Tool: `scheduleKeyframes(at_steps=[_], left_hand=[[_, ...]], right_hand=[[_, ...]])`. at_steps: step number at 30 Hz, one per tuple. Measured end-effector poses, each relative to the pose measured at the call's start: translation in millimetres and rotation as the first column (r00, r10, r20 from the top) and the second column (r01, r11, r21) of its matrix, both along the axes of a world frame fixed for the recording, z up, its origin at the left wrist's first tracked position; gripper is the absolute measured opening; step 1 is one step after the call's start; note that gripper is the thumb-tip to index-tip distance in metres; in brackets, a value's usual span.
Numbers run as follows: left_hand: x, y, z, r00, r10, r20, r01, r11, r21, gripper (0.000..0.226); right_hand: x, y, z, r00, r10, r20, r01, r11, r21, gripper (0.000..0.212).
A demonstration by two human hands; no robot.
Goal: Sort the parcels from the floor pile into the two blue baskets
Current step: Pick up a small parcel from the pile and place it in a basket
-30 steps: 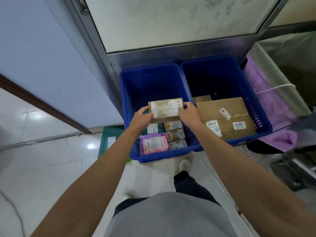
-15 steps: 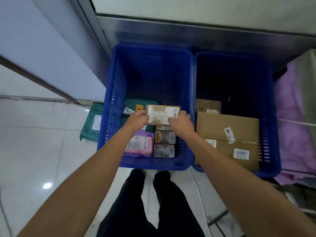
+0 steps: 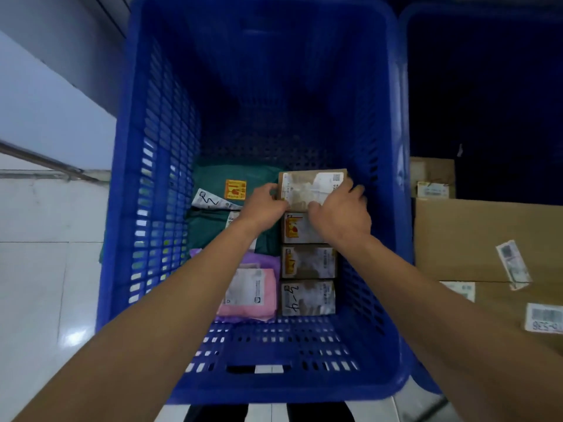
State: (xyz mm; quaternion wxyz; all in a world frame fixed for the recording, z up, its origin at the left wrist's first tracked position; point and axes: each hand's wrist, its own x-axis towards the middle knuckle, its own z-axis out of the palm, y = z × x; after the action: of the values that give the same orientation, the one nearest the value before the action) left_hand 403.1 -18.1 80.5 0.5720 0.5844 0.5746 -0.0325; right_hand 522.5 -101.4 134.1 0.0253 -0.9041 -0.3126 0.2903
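Both hands are deep inside the left basket [image 3: 143,184], on one brown parcel [image 3: 304,188] w/ a white label on top. The left hand [image 3: 268,205] pinches its left end; that grip is closed on the parcel, thumb on the near edge. The right hand [image 3: 338,214] holds the right end, fingers curled over the far right corner, so that grip is closed on it too. The parcel lies flat, label up, on the right side of the basket, at the far end of a row of small boxes [image 3: 309,261]. Can't tell if it's already resting on the bottom or just above it.

The row is 3 boxes running near to far along the right wall, each touching the next. The nearest one has handwriting on it, and the farthest is partly under the right hand. Left of the row is a pink bag [image 3: 249,295] w/ a white label, lying on a purple bag [image 3: 269,260]. Farther back on the left is a green bag [image 3: 213,178] w/ an orange sticker.

The right basket [image 3: 403,95] stands just beside the left one, rims touching. It holds a big box [image 3: 475,239] w/ several labels, & a small carton [image 3: 432,175] beyond that. There's white tiled floor [image 3: 45,269] on the left and a pale wall [image 3: 45,95] behind it.
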Motion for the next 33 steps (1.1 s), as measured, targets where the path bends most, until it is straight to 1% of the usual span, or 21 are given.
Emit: scheduleKeyframes(at_steps=[3, 6, 8, 10, 11, 14, 16, 19, 20, 25, 27, 28, 30, 31, 33], left_hand=[[6, 8, -20, 0.997, -0.071, -0.042, 0.074, 0.994, 0.078, 0.036], [8, 17, -36, 0.983, -0.159, -0.088, 0.168, 0.98, 0.103, 0.031], [8, 21, -44, 0.975, -0.187, -0.116, 0.202, 0.97, 0.138, 0.03], [9, 23, -51, 0.96, -0.217, -0.176, 0.25, 0.949, 0.193, 0.03], [9, 25, -54, 0.951, -0.228, -0.207, 0.271, 0.939, 0.21, 0.031], [11, 32, -58, 0.918, -0.268, -0.292, 0.342, 0.908, 0.242, 0.032], [14, 37, -58, 0.885, -0.313, -0.345, 0.41, 0.876, 0.256, 0.03], [19, 45, -57, 0.824, -0.384, -0.416, 0.509, 0.825, 0.246, 0.032], [21, 48, -57, 0.812, -0.394, -0.43, 0.522, 0.82, 0.236, 0.033], [29, 54, -64, 0.791, -0.388, -0.473, 0.527, 0.825, 0.205, 0.035], [32, 55, -67, 0.783, -0.381, -0.492, 0.528, 0.824, 0.203, 0.038], [33, 55, -69, 0.779, -0.379, -0.499, 0.529, 0.826, 0.198, 0.04], [35, 56, -72, 0.766, -0.382, -0.518, 0.539, 0.82, 0.192, 0.043], [36, 56, -73, 0.753, -0.387, -0.531, 0.553, 0.81, 0.194, 0.044], [37, 54, -74, 0.723, -0.402, -0.562, 0.593, 0.779, 0.206, 0.043]], right_hand=[[-1, 6, -21, 0.997, 0.046, 0.064, -0.045, 0.999, -0.021, 0.088], [4, 14, -40, 0.988, 0.099, 0.12, -0.092, 0.994, -0.065, 0.087], [10, 18, -50, 0.974, 0.165, 0.156, -0.146, 0.981, -0.128, 0.078], [16, 21, -57, 0.954, 0.239, 0.178, -0.202, 0.958, -0.205, 0.069], [18, 23, -59, 0.946, 0.271, 0.18, -0.223, 0.944, -0.245, 0.068], [24, 32, -65, 0.914, 0.38, 0.142, -0.309, 0.879, -0.364, 0.076], [27, 37, -69, 0.872, 0.478, 0.107, -0.387, 0.807, -0.446, 0.078], [32, 43, -77, 0.8, 0.594, 0.086, -0.47, 0.71, -0.524, 0.07], [33, 45, -79, 0.788, 0.61, 0.082, -0.479, 0.692, -0.54, 0.067], [34, 56, -87, 0.8, 0.599, 0.036, -0.471, 0.663, -0.581, 0.057], [33, 59, -93, 0.814, 0.58, 0.019, -0.47, 0.678, -0.565, 0.055], [33, 59, -95, 0.826, 0.563, 0.032, -0.456, 0.701, -0.549, 0.059], [34, 61, -100, 0.837, 0.546, 0.051, -0.448, 0.734, -0.51, 0.076], [34, 61, -103, 0.825, 0.564, 0.041, -0.471, 0.726, -0.502, 0.081], [34, 61, -109, 0.8, 0.6, -0.002, -0.517, 0.688, -0.509, 0.081]])
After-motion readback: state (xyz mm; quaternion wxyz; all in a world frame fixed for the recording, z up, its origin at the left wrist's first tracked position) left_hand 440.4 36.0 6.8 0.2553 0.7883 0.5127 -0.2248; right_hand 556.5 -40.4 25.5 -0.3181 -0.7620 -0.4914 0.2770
